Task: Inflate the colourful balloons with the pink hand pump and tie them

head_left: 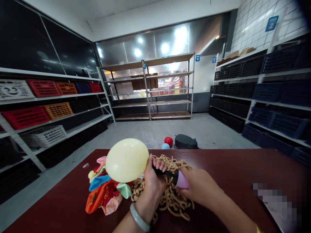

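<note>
A pale yellow balloon (127, 160), swollen round, sits at the left end of a hand pump (182, 180) with a black front part and a purple body. My left hand (155, 176) is closed around the pump's black end, where it meets the balloon's neck; the exact join is hidden by my fingers. Around the purple body my right hand (202, 186) is wrapped. Beneath both hands lies a heap of tan, rope-like curls (176, 202). Limp, colourful balloons (99, 194) are piled to the left, below the inflated one.
The dark red table (225, 210) carries a blurred flat item (277, 200) at right. Beyond its far edge are a red ball-like thing (168, 141), a light blue one (165, 146) and a dark bag-like object (186, 141). Shelves with crates (25, 117) line the sides.
</note>
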`<state>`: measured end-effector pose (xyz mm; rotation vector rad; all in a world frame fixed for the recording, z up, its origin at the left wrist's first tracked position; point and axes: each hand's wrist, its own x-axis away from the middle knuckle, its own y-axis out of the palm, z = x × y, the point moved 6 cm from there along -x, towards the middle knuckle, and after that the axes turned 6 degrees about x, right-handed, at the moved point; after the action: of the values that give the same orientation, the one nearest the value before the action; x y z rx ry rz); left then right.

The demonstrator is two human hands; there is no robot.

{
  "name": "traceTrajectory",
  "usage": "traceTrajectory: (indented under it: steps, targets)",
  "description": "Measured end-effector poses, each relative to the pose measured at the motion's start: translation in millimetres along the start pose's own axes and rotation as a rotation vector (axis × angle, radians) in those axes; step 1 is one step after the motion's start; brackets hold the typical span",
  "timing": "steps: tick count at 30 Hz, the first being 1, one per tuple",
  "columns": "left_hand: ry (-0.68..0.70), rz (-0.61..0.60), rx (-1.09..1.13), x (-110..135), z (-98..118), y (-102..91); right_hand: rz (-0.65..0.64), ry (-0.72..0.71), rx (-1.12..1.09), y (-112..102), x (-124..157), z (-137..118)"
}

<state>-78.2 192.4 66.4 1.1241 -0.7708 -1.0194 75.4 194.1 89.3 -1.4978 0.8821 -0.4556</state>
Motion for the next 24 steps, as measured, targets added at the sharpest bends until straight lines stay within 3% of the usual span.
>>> traceTrajectory:
  steps: [4, 9, 12, 16, 20, 22, 24]
  targets:
    - [-0.041, -0.003, -0.023, 8, -18, -2.6, 0.007, 0.006, -0.007, -1, -1, -4]
    - [-0.051, 0.002, -0.033, -2, -12, -6.6, -0.013, 0.022, -0.047, 8, -3, -5]
    - [-0.050, 0.026, -0.039, -15, 7, -7.3, -0.046, 0.021, -0.077, 15, -5, -2]
    - [0.030, 0.075, 0.002, -30, 54, -4.7, -0.090, 0.030, -0.075, 14, -7, 6]
    - [0.132, 0.007, 0.016, -34, 95, 5.6, -0.070, 0.007, -0.064, 0, -3, 12]
    - [0.154, -0.032, 0.026, -31, 99, 9.0, -0.048, -0.007, -0.033, -6, -1, 14]
    - [0.157, -0.056, 0.044, -27, 90, 9.8, -0.031, -0.009, 0.019, -11, 1, 16]
